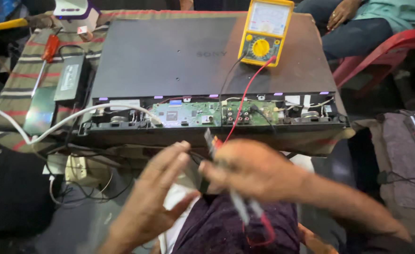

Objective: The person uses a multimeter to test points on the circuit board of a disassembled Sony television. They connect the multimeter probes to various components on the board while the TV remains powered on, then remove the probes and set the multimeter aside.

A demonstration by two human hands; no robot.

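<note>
Below opened player (207, 70) on worktop (24, 84): red and black probes (214, 141) clutched in blurred right hand (250, 169); left hand (155, 197) spread, holding nothing. Circuit board (188, 114) exposed, not yet touched; yellow multimeter (266, 30) propped on lid.

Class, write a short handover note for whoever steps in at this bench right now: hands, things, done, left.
Left hand: open, empty, fingers spread.
Right hand: blurred, gripping the red and black meter probes.
Yellow analogue multimeter: leans on the flat black player, leads plugged in.
Done: the player's edge is open, green circuit boards exposed.
Left: probes not yet on the boards.
</note>
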